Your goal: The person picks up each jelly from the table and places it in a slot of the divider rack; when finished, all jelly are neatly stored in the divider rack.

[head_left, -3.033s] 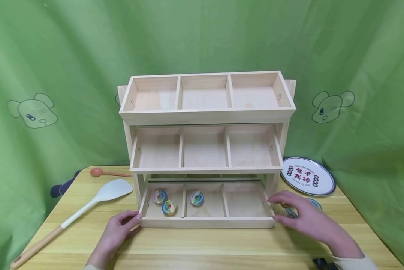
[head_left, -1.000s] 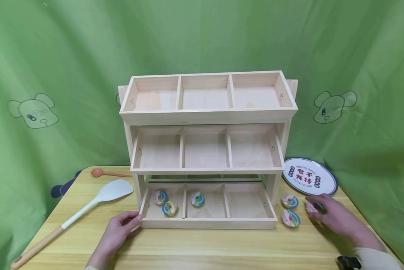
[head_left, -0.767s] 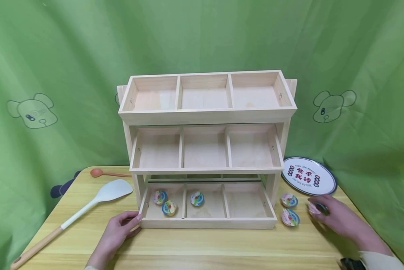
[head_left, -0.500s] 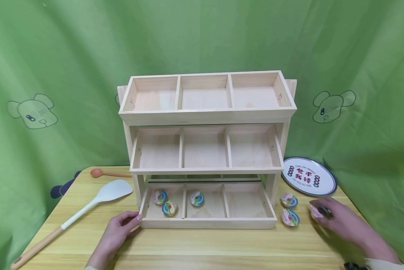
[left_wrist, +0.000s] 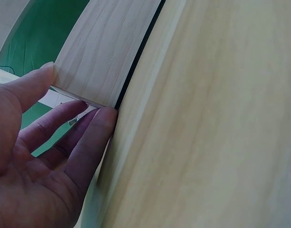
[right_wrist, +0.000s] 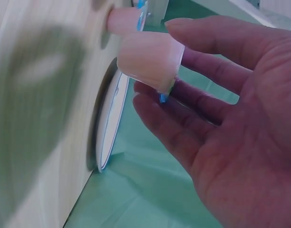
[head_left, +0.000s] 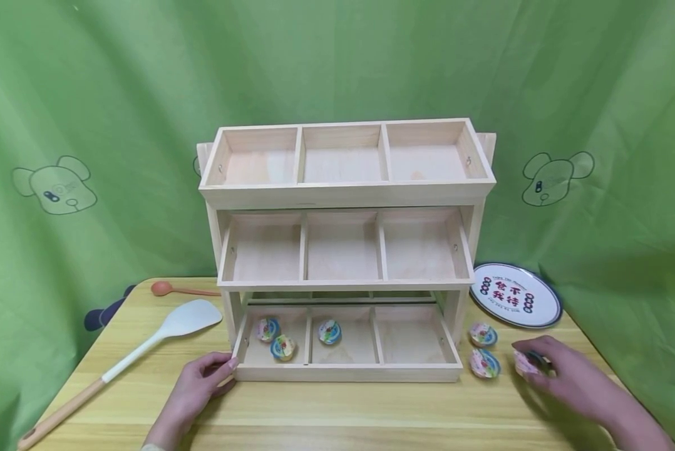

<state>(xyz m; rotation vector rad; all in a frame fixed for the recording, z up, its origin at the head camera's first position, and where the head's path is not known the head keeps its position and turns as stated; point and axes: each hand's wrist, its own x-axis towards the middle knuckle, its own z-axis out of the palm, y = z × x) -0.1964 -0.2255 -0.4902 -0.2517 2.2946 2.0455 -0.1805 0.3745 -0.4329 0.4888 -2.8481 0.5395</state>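
In the head view my left hand grips the left front corner of the bottom tray of a three-tier wooden rack. The left wrist view shows its thumb on the upper edge and fingertips at the tray's end. My right hand pinches a small pink jelly cup between thumb and fingers, right of the rack. Two more jelly cups, a rear one and a nearer one, stand on the table beside it. Two jelly cups lie in the tray's left compartment and one jelly cup in its middle compartment.
An oval plate with red lettering lies at the back right. A white spatula with a wooden handle and a small orange spoon lie left of the rack. Behind the table hangs a green curtain.
My right hand has left the tray's right front corner, moved right and taken hold of a jelly cup, which has since shifted slightly nearer. The left hand stays at its corner.
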